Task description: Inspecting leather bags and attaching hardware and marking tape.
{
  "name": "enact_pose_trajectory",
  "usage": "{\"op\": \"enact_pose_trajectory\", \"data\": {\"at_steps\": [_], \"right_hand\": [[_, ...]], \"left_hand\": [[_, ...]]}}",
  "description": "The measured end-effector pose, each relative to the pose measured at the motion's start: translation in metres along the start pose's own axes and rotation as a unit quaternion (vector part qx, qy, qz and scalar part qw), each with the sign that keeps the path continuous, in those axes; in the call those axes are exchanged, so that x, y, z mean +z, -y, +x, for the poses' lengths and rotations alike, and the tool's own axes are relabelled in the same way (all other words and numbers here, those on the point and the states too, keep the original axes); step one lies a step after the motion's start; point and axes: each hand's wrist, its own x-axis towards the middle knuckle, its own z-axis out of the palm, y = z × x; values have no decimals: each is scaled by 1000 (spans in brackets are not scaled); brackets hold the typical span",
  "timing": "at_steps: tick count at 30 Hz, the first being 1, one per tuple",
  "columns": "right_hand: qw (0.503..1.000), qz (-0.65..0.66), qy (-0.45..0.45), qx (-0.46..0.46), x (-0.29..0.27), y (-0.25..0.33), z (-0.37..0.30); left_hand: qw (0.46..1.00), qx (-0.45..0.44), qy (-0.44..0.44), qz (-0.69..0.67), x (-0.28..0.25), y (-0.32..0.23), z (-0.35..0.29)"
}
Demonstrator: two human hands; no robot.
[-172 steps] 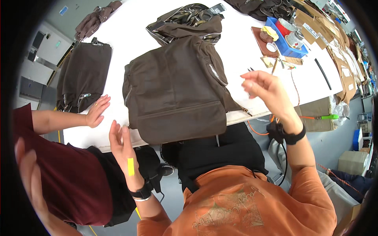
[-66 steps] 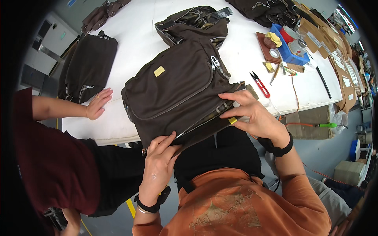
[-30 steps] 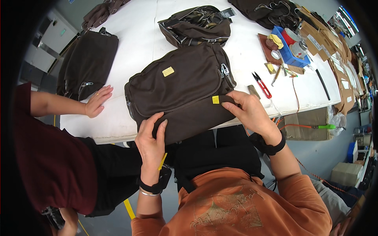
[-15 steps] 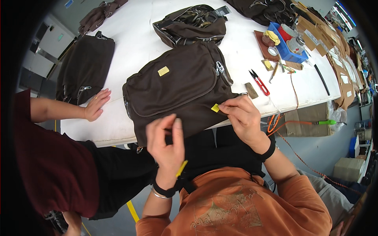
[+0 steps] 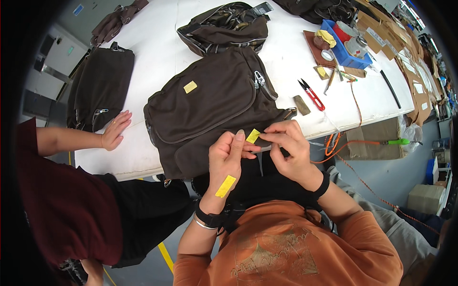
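Observation:
My right hand (image 5: 292, 151) pinches a small piece of yellow tape (image 5: 253, 136) by its right end, thumb against fingertips. Close to the tape's other end is my left hand (image 5: 226, 155), thumb raised and fingers apart, apparently gripping nothing. A second strip of yellow tape (image 5: 225, 186) sticks to the back of my left wrist. Beyond both hands a dark brown bag (image 5: 205, 102) lies on the table, with zips and a zipped front pocket. On its upper panel sits another yellow patch (image 5: 190, 86).
Red thread snips (image 5: 312, 97), a brown block (image 5: 301, 105) and a blue bin (image 5: 350, 53) of jars lie to the right on the white table (image 5: 157, 52). Another dark bag (image 5: 102, 86) stands left, by a co-worker's hand (image 5: 117, 131). An open bag (image 5: 226, 31) lies behind.
My left hand has moved right and up to the tape, its wrist turning so the strip shows fully. My right hand has drawn the tape slightly left. The view has shifted a little.

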Motion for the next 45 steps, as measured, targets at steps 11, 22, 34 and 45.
{"op": "enact_pose_trajectory", "data": {"at_steps": [11, 22, 34, 45], "right_hand": [[989, 35, 52, 137, 3, 16, 17], [997, -44, -53, -17, 18, 16, 3], [997, -31, -54, -45, 26, 23, -27], [999, 23, -4, 50, 3, 39, 8]], "left_hand": [[999, 35, -13, -12, -3, 8, -3], [999, 31, -13, -42, -4, 6, -3], [998, -2, -9, -63, -4, 2, -1], [998, 8, -2, -65, -6, 4, 1]]}}
